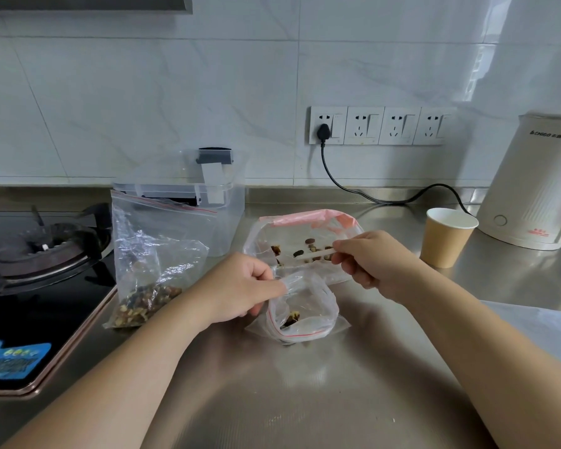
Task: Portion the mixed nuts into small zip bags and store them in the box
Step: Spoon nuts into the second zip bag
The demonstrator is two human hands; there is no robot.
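A small zip bag (305,314) is held open on the steel counter (305,400) by the left hand (240,286), whose fingers are curled and pinch the near-left part of its rim. A few nuts lie in the bottom of this bag; its red zip line faces the camera. The right hand (373,259) is closed round a pale stick-like tool (314,254), gripped at its right end between thumb and fingers. The tool reaches leftward into a second bag (292,241) with a pink top edge, which lies just behind the small bag and touches it. Scattered nuts (310,246) are seen inside this second bag, around the tool's tip. What kind of tool it is cannot be told.

To the left, a larger zip bag (149,264) stands upright beside the stove (39,254), with a heap of mixed nuts at its bottom. Just behind it a clear plastic box (221,215) is placed, its lid raised and tilted back, with a grey latch at the top. At the right a brown paper cup (446,241) stands near a white kettle (531,183), whose black cord is plugged into the leftmost of four wall sockets (379,125).
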